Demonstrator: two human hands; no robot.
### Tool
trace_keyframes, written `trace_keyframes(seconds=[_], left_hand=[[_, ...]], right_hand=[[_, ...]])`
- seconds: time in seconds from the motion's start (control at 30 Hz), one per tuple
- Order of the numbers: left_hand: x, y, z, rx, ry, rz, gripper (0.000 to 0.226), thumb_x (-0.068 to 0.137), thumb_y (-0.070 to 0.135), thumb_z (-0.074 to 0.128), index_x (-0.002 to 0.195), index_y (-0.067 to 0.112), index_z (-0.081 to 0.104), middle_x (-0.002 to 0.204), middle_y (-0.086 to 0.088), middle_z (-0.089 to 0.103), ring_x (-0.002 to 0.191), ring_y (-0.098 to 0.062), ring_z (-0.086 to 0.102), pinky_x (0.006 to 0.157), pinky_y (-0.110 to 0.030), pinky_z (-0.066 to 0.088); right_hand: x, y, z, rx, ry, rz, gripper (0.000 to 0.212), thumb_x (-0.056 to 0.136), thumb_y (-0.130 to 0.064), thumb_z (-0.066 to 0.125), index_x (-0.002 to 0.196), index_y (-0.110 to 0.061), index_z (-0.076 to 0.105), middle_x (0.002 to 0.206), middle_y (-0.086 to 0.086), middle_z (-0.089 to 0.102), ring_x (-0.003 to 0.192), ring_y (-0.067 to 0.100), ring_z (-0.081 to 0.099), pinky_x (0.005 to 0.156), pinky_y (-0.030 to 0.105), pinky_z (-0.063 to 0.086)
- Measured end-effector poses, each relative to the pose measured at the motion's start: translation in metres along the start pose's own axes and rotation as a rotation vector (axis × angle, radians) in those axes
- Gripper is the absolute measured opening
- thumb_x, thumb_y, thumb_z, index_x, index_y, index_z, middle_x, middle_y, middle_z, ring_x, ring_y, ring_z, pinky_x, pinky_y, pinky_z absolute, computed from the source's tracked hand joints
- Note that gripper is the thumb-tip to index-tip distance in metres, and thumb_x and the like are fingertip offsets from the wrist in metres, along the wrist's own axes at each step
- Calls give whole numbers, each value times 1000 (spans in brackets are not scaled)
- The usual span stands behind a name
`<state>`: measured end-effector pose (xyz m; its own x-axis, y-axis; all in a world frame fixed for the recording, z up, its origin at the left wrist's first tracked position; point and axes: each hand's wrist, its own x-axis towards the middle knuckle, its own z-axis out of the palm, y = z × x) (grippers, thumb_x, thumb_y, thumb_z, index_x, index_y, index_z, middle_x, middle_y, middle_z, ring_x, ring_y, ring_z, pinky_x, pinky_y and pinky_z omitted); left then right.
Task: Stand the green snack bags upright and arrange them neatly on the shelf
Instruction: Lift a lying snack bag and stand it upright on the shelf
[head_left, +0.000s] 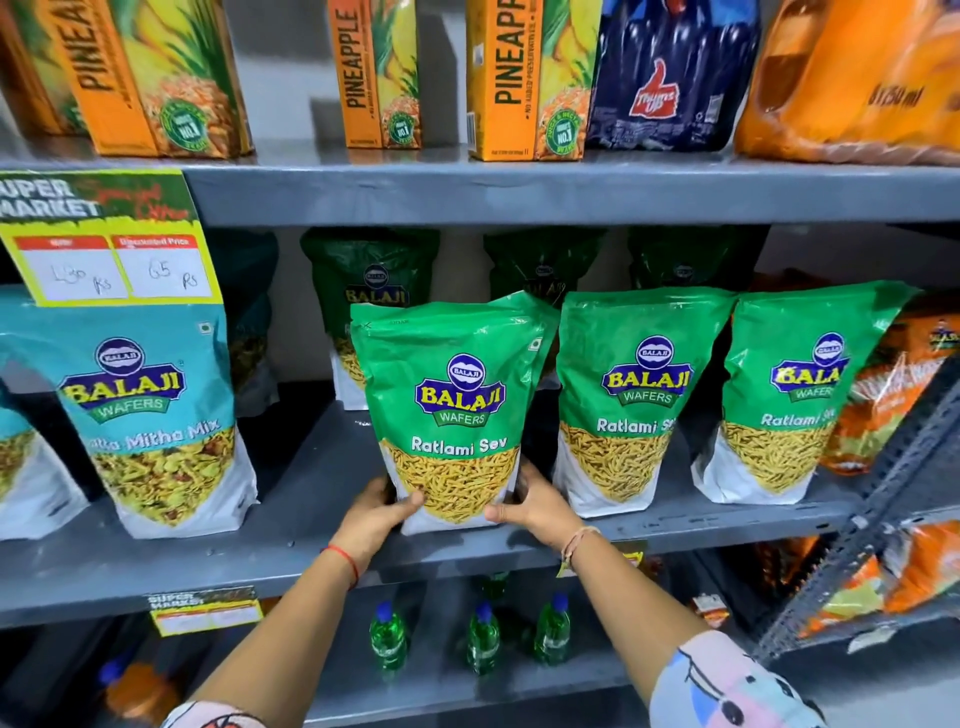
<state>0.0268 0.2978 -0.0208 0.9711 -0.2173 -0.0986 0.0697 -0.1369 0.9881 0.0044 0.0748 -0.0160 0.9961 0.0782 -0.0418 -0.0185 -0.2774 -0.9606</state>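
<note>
A green Ratlami Sev snack bag stands upright near the front of the grey middle shelf. My left hand grips its lower left corner, thumb on the front. My right hand holds the lower right corner the same way. Two more green bags stand upright to the right, one beside it and one further right. Behind them, in shadow, stand three more green bags.
Teal Mitha Mix bags stand at left under a yellow price card. Orange snack bags fill the right. Pineapple juice cartons and soda packs sit on the shelf above. Green bottles stand below.
</note>
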Motion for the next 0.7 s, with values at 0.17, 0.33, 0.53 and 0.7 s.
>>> trace_keyframes(seconds=[0.17, 0.33, 0.53, 0.7], left_hand=[[-1, 8, 4, 13, -9, 32, 52, 63, -4, 77, 105, 13, 52, 110, -10, 61, 102, -23, 58, 94, -36, 44], [-4, 9, -5, -23, 20, 35, 49, 64, -11, 73, 104, 10, 53, 109, -11, 61, 100, -25, 58, 91, -35, 45], [-12, 12, -48, -16, 82, -4, 46, 66, -15, 69, 103, 6, 53, 111, -12, 59, 101, -26, 56, 91, -35, 43], [-17, 13, -80, 14, 118, -31, 45, 68, -16, 67, 108, -1, 52, 119, -21, 58, 105, -29, 55, 91, -36, 41]], right_hand=[[3, -4, -5, 116, 3, -20, 46, 66, 2, 74, 102, -21, 56, 115, 4, 60, 117, 27, 55, 94, 26, 45], [8, -8, 9, 162, 24, 8, 34, 65, 6, 73, 91, -15, 63, 115, 21, 64, 105, 29, 61, 92, 37, 49], [20, -24, 53, 213, -1, 0, 38, 66, 10, 71, 101, -1, 62, 116, 24, 63, 98, 23, 60, 92, 39, 49], [29, -34, 84, 217, -12, 9, 38, 65, 10, 71, 101, 1, 62, 115, 24, 64, 103, 31, 62, 95, 45, 49]])
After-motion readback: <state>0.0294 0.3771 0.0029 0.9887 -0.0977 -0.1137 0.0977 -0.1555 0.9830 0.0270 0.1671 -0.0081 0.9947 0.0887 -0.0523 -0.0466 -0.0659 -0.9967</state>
